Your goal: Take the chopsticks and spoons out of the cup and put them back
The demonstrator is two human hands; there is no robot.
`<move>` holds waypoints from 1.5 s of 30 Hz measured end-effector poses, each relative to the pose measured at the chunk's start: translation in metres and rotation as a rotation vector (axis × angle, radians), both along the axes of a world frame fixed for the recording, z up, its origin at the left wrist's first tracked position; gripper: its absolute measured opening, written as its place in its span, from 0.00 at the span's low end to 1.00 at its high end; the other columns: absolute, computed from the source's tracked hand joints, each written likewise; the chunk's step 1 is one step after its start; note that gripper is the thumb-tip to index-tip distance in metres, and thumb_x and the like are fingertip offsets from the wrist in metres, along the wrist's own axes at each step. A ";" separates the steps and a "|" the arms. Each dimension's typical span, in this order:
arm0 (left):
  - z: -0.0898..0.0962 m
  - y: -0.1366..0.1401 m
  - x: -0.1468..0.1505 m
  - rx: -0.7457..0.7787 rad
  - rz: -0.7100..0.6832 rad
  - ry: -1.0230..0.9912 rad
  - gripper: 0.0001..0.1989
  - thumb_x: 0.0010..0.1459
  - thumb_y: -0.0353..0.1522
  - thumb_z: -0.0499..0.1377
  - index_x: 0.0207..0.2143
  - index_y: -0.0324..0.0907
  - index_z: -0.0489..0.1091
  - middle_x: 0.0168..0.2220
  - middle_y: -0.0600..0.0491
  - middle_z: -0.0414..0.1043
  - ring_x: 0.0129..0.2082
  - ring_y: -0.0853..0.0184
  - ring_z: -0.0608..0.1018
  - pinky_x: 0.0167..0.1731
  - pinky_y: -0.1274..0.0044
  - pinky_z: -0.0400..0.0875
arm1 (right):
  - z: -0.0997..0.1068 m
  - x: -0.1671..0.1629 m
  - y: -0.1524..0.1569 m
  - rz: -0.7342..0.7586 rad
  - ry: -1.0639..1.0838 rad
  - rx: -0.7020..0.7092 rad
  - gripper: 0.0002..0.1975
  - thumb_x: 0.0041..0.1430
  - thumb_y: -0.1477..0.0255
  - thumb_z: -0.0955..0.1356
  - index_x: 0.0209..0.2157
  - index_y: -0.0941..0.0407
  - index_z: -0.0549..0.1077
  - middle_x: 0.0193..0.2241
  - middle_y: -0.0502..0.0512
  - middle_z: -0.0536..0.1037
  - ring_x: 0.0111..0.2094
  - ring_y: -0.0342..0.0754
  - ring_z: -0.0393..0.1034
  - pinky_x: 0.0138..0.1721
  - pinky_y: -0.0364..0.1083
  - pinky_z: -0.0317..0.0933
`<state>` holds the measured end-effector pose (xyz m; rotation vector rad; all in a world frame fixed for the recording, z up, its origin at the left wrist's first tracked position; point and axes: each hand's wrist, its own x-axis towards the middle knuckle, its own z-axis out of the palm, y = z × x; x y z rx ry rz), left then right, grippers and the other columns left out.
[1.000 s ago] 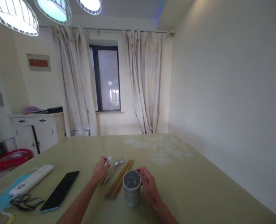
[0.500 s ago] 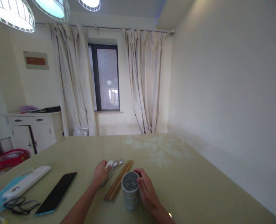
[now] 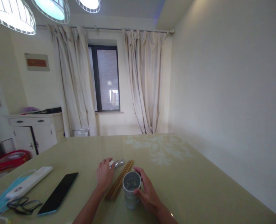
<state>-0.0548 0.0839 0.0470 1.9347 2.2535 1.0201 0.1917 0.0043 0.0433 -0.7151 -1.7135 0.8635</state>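
Note:
My left hand (image 3: 105,174) rests palm down over the spoons (image 3: 117,164), its fingers curled along one side and the thumb on the other. Two shiny metal bowls and part of a white spoon (image 3: 111,163) show past the fingers; the handles are hidden under the hand. A bundle of wooden chopsticks (image 3: 119,183) lies slanted just to the right. My right hand (image 3: 148,193) is wrapped round a grey utensil holder (image 3: 130,196), thumb in front and fingers behind. The holder stands upright, with small holes in its bottom and nothing inside.
Left on the glossy table (image 3: 180,183) lie a black phone (image 3: 58,194), folded eyeglasses (image 3: 23,205), a white power bank (image 3: 30,182) with a cable, and a blue face mask (image 3: 8,196). A wall (image 3: 233,109) runs along the right edge.
My left hand has moved right, from beside the spoons to over their handles. My right thumb has shifted down the front of the holder. The view has shifted slightly.

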 end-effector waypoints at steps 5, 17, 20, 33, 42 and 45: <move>-0.008 -0.022 0.044 0.283 -0.170 -0.250 0.22 0.71 0.43 0.46 0.47 0.40 0.75 0.44 0.44 0.80 0.43 0.57 0.81 0.46 0.65 0.76 | 0.000 -0.002 0.000 -0.002 -0.047 0.014 0.49 0.50 0.48 0.79 0.66 0.54 0.61 0.59 0.67 0.75 0.59 0.64 0.71 0.62 0.58 0.61; -0.024 -0.059 0.052 -0.007 -0.187 0.331 0.21 0.66 0.36 0.54 0.59 0.49 0.74 0.61 0.47 0.75 0.61 0.52 0.73 0.58 0.62 0.67 | 0.010 0.009 0.007 -0.130 -0.063 0.013 0.34 0.53 0.66 0.77 0.59 0.53 0.64 0.51 0.61 0.79 0.51 0.58 0.75 0.55 0.55 0.67; -0.028 -0.055 0.048 -0.065 -0.203 0.312 0.20 0.68 0.35 0.51 0.58 0.47 0.74 0.58 0.47 0.77 0.58 0.55 0.75 0.58 0.65 0.68 | 0.008 0.012 0.009 -0.144 -0.064 0.001 0.35 0.53 0.65 0.77 0.59 0.53 0.63 0.52 0.62 0.78 0.52 0.59 0.75 0.56 0.56 0.67; -0.032 -0.042 0.030 -0.090 -0.265 0.246 0.20 0.68 0.33 0.49 0.55 0.45 0.76 0.57 0.47 0.78 0.58 0.58 0.77 0.60 0.66 0.69 | -0.001 0.016 0.012 -0.130 -0.075 -0.063 0.43 0.53 0.62 0.78 0.65 0.54 0.58 0.57 0.65 0.75 0.57 0.62 0.72 0.60 0.59 0.63; -0.037 -0.036 0.028 -0.074 -0.304 0.193 0.21 0.67 0.34 0.50 0.56 0.46 0.76 0.57 0.47 0.78 0.58 0.58 0.77 0.61 0.66 0.69 | -0.006 0.016 0.016 -0.097 -0.037 -0.091 0.52 0.44 0.54 0.82 0.65 0.54 0.60 0.58 0.66 0.75 0.59 0.65 0.71 0.63 0.60 0.61; -0.032 -0.039 0.030 -0.068 -0.307 0.199 0.21 0.68 0.33 0.49 0.56 0.46 0.75 0.58 0.47 0.77 0.58 0.59 0.77 0.61 0.67 0.69 | -0.005 0.017 0.016 -0.091 -0.031 -0.091 0.53 0.44 0.52 0.82 0.65 0.54 0.60 0.58 0.66 0.75 0.60 0.65 0.71 0.64 0.60 0.60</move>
